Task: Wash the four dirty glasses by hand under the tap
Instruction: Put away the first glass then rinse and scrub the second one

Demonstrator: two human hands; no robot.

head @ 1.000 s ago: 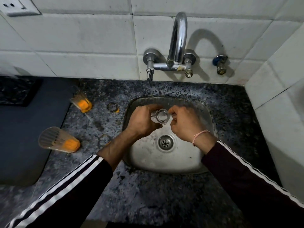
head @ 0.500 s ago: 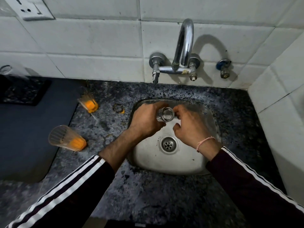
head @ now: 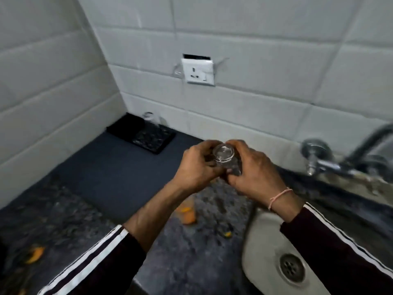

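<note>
The glass (head: 225,159) is held up in the air between both hands, above the worktop (head: 182,256) and to the left of the sink (head: 260,248), not under the tap (head: 331,160). Its round end faces the camera, so its long axis points about toward the viewer and a little upward; I cannot tell if this end is the mouth or the base.

Nearest are two dark sleeves with white stripes. The worktop under them is dark speckled stone with orange spots. An orange blurred object (head: 188,215) lies below the left forearm, partly hidden by it, and another orange smear (head: 34,254) is at the lower left; both are too blurred to name. The steel sink with its drain (head: 291,267) is cut off at the lower right edge.

The left hand (head: 196,165) has its fingers curled around the left side of the glass, and the right hand (head: 253,167) grips the right side. The fingers cover most of the glass wall.

Further back the worktop is smooth and grey-blue. A black tray (head: 141,133) sits in the corner, with a clear glass object (head: 152,119) on its far part, hard to make out. The walls are white tiles, with a white socket (head: 198,71) on the back wall. The tap is blurred and cut off at the right edge.
</note>
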